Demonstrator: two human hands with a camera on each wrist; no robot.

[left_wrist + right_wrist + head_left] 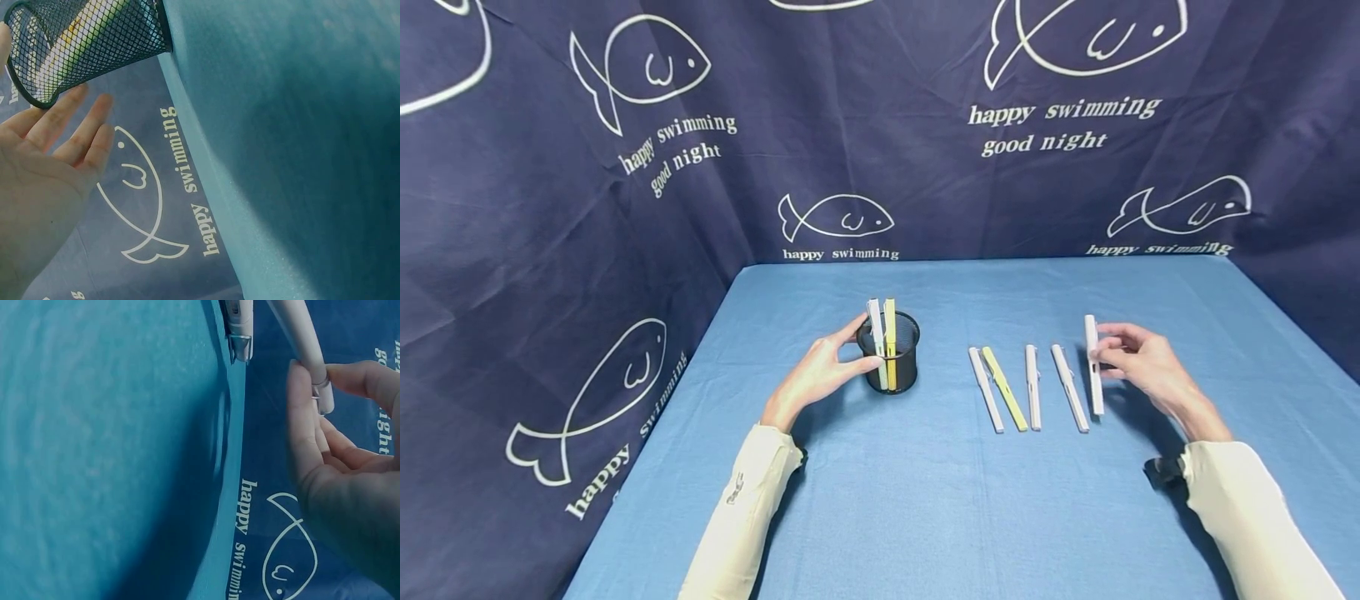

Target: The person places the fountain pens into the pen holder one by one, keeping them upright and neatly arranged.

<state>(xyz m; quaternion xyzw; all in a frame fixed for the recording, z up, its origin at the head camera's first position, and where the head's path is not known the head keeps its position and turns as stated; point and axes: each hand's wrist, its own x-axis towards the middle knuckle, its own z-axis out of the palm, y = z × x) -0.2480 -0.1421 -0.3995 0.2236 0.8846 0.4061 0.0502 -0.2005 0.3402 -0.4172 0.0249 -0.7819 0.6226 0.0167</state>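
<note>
My left hand (820, 367) holds the black mesh pen cup (908, 371) at its left side, thumb at the front and index finger behind near the rim. In the left wrist view, the other fingers (81, 134) extend loosely beside the cup. A white pen (876, 327) and a yellow pen (891, 327) stand in the cup. At the right, my right hand (1142, 362) pinches a white pen (1095, 387) near its top end, between thumb and fingers. The right wrist view shows this pen (303, 337) tilted, its clip end at the fingertips.
Left of the held pen lie a white pen (987, 392), a yellow pen (1004, 389) and two more white pens, one being the nearest white pen (1071, 389). Blue cloth (925, 500) covers the table. Dark fish-print curtains (925, 150) hang behind and at the sides.
</note>
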